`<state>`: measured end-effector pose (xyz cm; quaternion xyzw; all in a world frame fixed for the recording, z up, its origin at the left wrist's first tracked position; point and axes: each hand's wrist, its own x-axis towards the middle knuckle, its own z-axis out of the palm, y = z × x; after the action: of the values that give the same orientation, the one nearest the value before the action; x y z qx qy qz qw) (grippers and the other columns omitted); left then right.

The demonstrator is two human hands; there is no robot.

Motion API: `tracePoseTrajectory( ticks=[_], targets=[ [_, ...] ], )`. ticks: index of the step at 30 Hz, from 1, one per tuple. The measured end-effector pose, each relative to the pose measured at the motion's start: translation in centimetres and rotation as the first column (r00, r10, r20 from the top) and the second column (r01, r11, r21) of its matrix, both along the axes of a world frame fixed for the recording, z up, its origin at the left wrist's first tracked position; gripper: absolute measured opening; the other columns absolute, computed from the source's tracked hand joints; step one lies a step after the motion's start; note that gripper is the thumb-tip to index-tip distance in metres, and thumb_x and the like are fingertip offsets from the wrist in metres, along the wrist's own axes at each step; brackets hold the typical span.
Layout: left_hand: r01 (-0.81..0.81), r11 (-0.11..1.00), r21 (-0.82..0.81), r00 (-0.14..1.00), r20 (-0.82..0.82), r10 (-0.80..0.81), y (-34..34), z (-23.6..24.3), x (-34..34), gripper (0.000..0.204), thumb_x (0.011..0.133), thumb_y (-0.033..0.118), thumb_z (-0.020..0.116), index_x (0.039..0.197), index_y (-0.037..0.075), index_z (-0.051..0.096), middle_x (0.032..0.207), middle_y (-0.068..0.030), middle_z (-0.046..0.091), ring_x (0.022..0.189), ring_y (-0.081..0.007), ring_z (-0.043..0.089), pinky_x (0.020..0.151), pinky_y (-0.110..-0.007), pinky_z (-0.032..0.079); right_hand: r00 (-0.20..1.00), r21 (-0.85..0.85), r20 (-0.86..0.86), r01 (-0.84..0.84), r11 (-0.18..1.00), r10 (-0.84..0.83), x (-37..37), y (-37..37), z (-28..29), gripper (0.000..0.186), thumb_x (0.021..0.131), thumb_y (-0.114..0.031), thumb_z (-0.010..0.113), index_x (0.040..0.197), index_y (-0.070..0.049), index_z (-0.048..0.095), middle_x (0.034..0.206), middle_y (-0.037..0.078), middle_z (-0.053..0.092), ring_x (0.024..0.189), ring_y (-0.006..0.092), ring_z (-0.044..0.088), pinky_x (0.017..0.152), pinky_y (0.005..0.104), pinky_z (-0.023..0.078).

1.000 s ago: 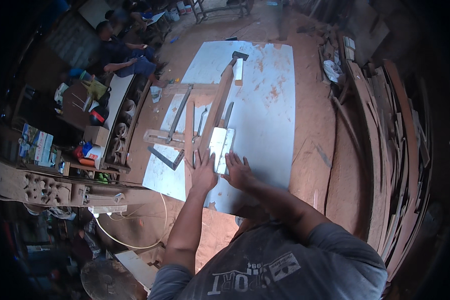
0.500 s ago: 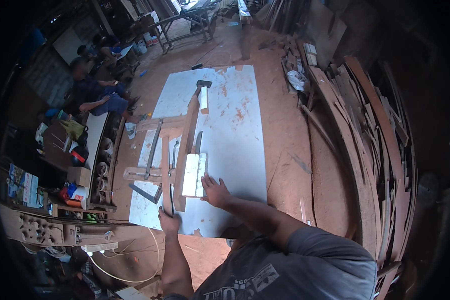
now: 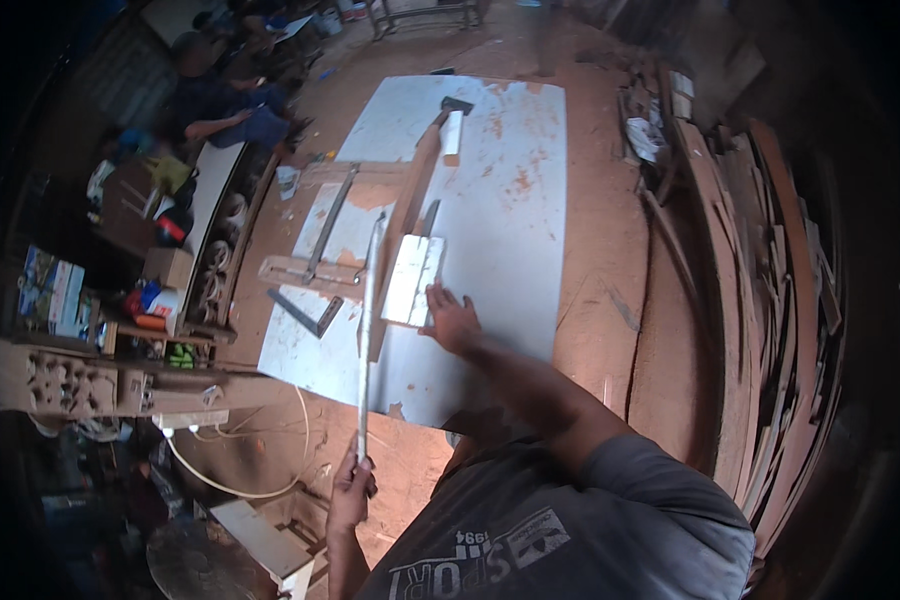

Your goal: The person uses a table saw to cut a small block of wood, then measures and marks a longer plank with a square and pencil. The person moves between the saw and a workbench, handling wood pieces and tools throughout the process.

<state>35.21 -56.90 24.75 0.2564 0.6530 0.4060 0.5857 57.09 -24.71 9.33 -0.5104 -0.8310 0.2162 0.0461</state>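
My left hand (image 3: pixel 350 488) is closed round the lower end of a long, narrow, pale strip (image 3: pixel 370 330), which points away from me over the near edge of the white-topped table (image 3: pixel 510 290). With fingers spread, my right hand (image 3: pixel 454 318) rests against the right side of pale rectangular wooden blocks (image 3: pixel 412 280) lying side by side. Beyond them a dark flat blade (image 3: pixel 431 215) sticks out. A long brown wooden beam (image 3: pixel 410 205) runs along their left, partly behind the strip. An L-shaped metal square (image 3: pixel 310 312) lies left of the strip.
A hammer (image 3: pixel 457 104) and a small pale block (image 3: pixel 453 138) lie at the table's far end. Left are a long dark metal bar (image 3: pixel 332 222) and slotted wooden pieces (image 3: pixel 300 270). Stacked planks (image 3: pixel 715 200) line the right. A person (image 3: pixel 235 110) sits at far left.
My left hand has drawn back toward me past the table edge, lifting the strip off the tabletop. My right hand stays at the blocks. The view has shifted, so the table appears higher.
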Motion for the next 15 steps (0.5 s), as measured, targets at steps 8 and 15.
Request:
tracePoseTrajectory(
  ticks=[8, 15],
  targets=[
    [0.005, 0.99, -0.144, 0.987, 0.157, 0.018, -10.0, 2.1, 0.3, 0.061, 0.113, 0.015, 0.051, 0.171, 0.014, 0.031, 0.099, 0.0018, 0.053, 0.066, -0.0059, 0.045, 0.06, -0.025, 0.042, 1.0, -0.008, -0.013, 0.0, 1.0, 0.0, 0.3, 1.2, 0.4, 0.102, 0.098, -0.057, 0.07, 0.169, -0.003, 0.021, 0.177, 0.021, 0.022, 0.159, 0.0346, 0.035, 0.121, 0.0647, 0.035],
    [0.006, 0.983, -0.182, 0.992, 0.123, 0.017, -9.3, 2.8, 0.4, 0.06, 0.114, 0.013, 0.053, 0.17, 0.017, 0.034, 0.095, 0.0024, 0.053, 0.064, -0.0051, 0.043, 0.058, -0.023, 0.038, 1.0, -0.041, -0.017, 0.009, 0.999, -0.009, 0.5, 2.0, 0.8, 0.104, 0.096, -0.053, 0.073, 0.17, -0.005, 0.019, 0.178, 0.019, 0.021, 0.157, 0.0357, 0.037, 0.122, 0.0651, 0.034]
  ],
)
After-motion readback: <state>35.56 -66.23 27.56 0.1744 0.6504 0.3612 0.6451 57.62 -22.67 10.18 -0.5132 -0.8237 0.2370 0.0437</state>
